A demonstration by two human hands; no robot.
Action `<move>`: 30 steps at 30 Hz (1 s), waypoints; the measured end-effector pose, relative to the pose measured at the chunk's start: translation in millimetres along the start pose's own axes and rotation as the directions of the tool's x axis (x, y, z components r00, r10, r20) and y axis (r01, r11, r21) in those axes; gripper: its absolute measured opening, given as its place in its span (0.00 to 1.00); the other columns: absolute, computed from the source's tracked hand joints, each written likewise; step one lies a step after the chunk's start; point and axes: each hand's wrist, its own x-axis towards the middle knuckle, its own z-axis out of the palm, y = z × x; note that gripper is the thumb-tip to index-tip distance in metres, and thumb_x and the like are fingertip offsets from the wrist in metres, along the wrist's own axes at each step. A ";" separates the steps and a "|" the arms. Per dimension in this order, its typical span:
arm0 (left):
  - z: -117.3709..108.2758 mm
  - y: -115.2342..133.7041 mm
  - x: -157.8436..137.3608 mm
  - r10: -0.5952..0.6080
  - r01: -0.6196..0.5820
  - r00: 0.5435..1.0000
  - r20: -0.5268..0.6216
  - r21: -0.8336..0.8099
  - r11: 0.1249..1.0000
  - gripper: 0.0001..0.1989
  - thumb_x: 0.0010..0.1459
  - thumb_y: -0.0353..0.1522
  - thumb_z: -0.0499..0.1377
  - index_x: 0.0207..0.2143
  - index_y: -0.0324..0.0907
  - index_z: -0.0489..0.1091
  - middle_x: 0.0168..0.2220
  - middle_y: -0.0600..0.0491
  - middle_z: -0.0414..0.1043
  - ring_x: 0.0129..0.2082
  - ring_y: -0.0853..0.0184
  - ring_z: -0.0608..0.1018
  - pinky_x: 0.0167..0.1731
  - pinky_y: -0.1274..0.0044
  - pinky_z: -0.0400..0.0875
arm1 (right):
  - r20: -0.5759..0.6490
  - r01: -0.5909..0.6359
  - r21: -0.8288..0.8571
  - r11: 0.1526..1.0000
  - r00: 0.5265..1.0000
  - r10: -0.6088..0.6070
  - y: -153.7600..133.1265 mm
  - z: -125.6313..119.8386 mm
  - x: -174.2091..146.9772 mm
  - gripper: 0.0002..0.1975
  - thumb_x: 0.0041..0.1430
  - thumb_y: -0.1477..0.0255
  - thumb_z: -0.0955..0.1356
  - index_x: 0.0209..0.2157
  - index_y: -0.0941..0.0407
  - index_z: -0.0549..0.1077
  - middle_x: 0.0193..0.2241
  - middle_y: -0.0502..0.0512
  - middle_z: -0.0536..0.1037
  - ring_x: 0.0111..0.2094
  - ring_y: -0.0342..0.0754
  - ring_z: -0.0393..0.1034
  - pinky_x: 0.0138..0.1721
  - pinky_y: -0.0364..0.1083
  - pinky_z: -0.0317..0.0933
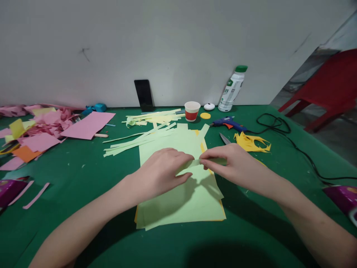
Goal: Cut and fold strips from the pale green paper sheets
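A narrow light-green paper strip spans the gap between my hands, above a stack of light-green paper sheets. My right hand pinches it between thumb and fingers, and one end runs back under the palm. At the strip's other end is my left hand, its fingertips against the paper and its thumb a little lower and apart. Some of the left fingers are hidden behind the strip. Loose green strips lie beyond my left hand. Yellow paper edges show beneath the stack.
Behind the stack stand a red-and-white paper cup, a leaning phone and a bottle. Right of it lie a blue glue gun with its cord, scissors and yellow paper scraps. Pink paper covers the left.
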 end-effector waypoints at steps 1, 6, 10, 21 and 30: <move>0.5 0.2 0.2 0.028 -0.026 0.999 -0.028 0.070 0.997 0.08 0.55 0.29 0.52 0.36 0.38 0.68 0.27 0.52 0.72 0.28 0.66 0.73 0.27 0.76 0.63 | 0.001 -0.006 0.021 1.000 1.000 0.005 0.0 -1.2 -0.4 0.11 0.56 0.71 0.60 0.28 0.55 0.73 0.25 0.48 0.76 0.24 0.42 0.65 0.27 0.42 0.55; 5.1 2.3 1.3 0.158 -0.111 0.976 -0.147 0.282 0.953 0.10 0.55 0.23 0.46 0.31 0.37 0.67 0.24 0.53 0.72 0.25 0.67 0.73 0.25 0.75 0.64 | 0.022 -0.009 0.061 0.998 1.000 0.007 -1.7 -1.7 -0.9 0.11 0.56 0.71 0.60 0.25 0.56 0.71 0.22 0.47 0.74 0.21 0.40 0.63 0.24 0.41 0.53; 6.2 2.7 1.1 0.227 -0.136 0.953 -0.200 0.387 0.912 0.11 0.55 0.23 0.46 0.32 0.37 0.67 0.23 0.54 0.71 0.23 0.68 0.73 0.22 0.76 0.63 | 0.040 0.000 0.102 0.995 0.999 -0.004 -1.7 -2.6 -1.5 0.13 0.57 0.71 0.59 0.23 0.56 0.70 0.20 0.48 0.73 0.20 0.40 0.61 0.21 0.40 0.51; 1.6 -11.3 0.3 0.165 -0.036 0.935 -0.312 0.381 0.924 0.12 0.55 0.22 0.46 0.31 0.36 0.69 0.22 0.52 0.73 0.21 0.70 0.73 0.18 0.80 0.60 | 0.004 -0.104 0.048 0.993 0.995 0.104 14.0 -25.6 -4.7 0.15 0.54 0.62 0.61 0.24 0.55 0.73 0.23 0.51 0.75 0.25 0.45 0.65 0.25 0.42 0.57; -11.1 -42.9 -0.6 0.042 0.081 0.946 -0.320 0.361 0.929 0.13 0.56 0.25 0.46 0.35 0.38 0.70 0.29 0.51 0.76 0.27 0.67 0.77 0.20 0.81 0.63 | 0.000 -0.269 0.048 0.962 0.963 0.269 35.3 -49.1 -7.7 0.16 0.51 0.61 0.63 0.26 0.59 0.75 0.25 0.55 0.76 0.27 0.46 0.66 0.28 0.44 0.57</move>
